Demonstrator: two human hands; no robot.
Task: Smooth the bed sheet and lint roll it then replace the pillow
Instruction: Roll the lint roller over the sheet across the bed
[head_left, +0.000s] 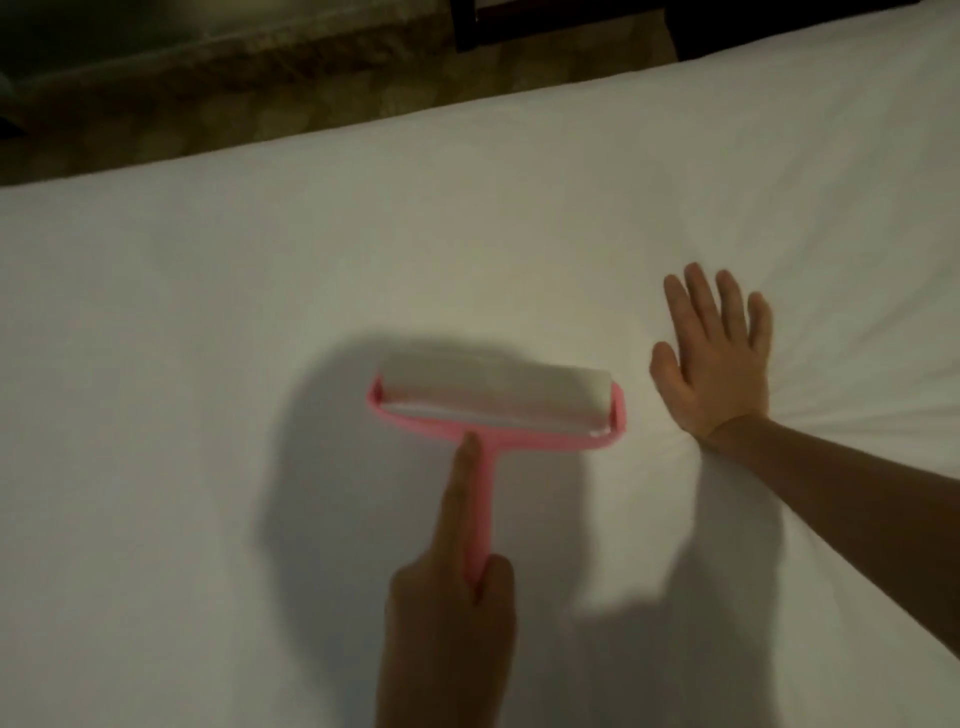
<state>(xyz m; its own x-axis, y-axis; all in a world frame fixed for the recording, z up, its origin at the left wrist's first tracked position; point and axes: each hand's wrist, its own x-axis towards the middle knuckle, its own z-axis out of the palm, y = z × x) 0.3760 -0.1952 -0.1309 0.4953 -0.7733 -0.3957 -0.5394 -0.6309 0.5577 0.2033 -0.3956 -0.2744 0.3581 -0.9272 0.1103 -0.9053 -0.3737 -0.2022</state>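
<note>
A white bed sheet (208, 322) fills most of the view. A pink lint roller (496, 397) with a white roll lies with the roll pressed on the sheet near the middle. My left hand (449, 597) grips its pink handle from below, with the index finger stretched along the handle toward the roll. Just to the right of the roller, my right hand (719, 364) lies flat on the sheet, palm down with its fingers spread. Wrinkles fan out in the sheet from under its wrist. No pillow is in view.
The bed's far edge runs across the top, rising to the right. Beyond it lies a patterned brown carpet (234, 104). A dark piece of furniture (545, 23) stands at the top centre. The picture is dim and a little blurred.
</note>
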